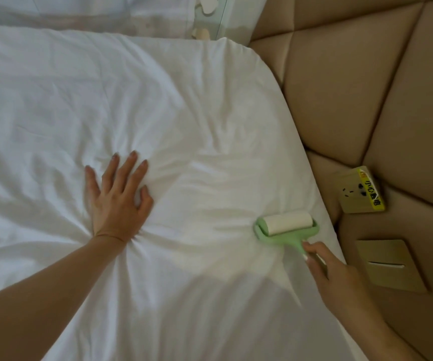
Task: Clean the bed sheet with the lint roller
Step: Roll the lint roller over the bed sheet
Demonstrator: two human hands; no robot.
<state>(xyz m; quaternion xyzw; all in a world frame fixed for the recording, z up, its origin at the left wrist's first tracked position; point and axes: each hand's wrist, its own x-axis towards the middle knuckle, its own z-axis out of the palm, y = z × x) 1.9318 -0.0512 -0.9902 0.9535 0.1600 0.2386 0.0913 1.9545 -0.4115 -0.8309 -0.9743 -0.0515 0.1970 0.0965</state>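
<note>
White bedding fills most of the view: a bed sheet (184, 105) stretched over a mattress, creased and puckered, with its rounded corner at the far right. Along the right side runs a tan padded headboard (366, 87) with diamond stitching, carrying a wall socket (361, 191) marked by a yellow warning sticker and, nearer, a plain gold switch plate (389, 264). At the far edge a strip of pale floor or furniture is too blurred to name. The left hand (117, 196) lies flat on the sheet left of centre, fingers straight and spread, pressing down so that wrinkles radiate out from the wrist. Well apart from it, the right hand (332, 272) grips the handle of a lint roller (285, 226), fingers curled round the green stem. The roller's white sticky drum sits on the sheet near the right edge of the mattress, close to the headboard, with its green frame behind it. The two hands are far from each other, one bracing the fabric and one working the tool. Cleaning looks to be under way, but progress cannot be read: no lint or hair shows on the white cloth, rolled and unrolled patches look the same, and a wide stretch of sheet to the left and far side may remain.
</note>
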